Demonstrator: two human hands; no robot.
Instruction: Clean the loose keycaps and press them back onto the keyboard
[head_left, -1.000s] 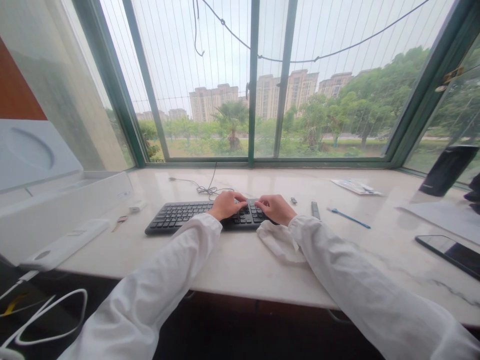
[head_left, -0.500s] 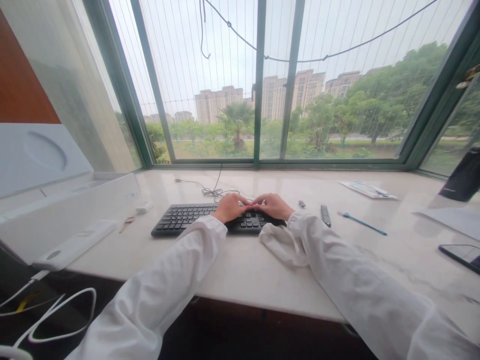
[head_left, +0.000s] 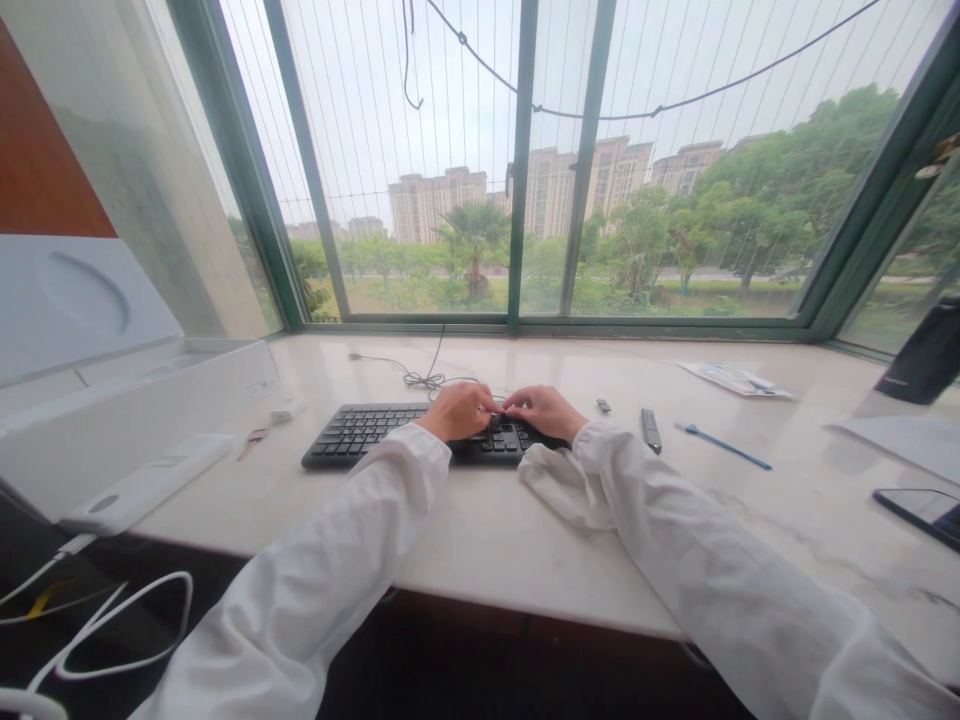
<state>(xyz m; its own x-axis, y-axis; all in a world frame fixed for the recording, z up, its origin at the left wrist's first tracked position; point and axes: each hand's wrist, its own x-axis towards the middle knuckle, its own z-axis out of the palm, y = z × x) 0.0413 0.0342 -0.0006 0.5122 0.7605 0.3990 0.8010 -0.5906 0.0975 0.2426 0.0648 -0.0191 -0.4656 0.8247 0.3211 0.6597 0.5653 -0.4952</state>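
Observation:
A black keyboard (head_left: 367, 432) lies on the pale tabletop, its right part partly covered by my hands. My left hand (head_left: 461, 410) is over the keys with its fingers curled and closed. My right hand (head_left: 546, 410) is closed too, thumb and fingers drawn together over the keyboard's right end. The fingertips of both hands meet near the back edge of the keys; anything pinched there is too small or hidden. Below my right wrist a crumpled white cloth (head_left: 566, 487) touches the keyboard's front edge. A dark cable (head_left: 425, 380) lies coiled behind the keyboard.
To the right are a small USB plug (head_left: 604, 406), a dark stick-shaped tool (head_left: 651, 430), a blue brush (head_left: 726, 446), a plastic packet (head_left: 735, 380) and a phone (head_left: 919, 512). A key (head_left: 253, 441), a white power strip (head_left: 150, 480) and an open white box (head_left: 142, 400) stand left.
My left hand has turned slightly, its fingers curling more and shifting a little at the keys. My right hand stays almost where it was. The view has tilted slightly.

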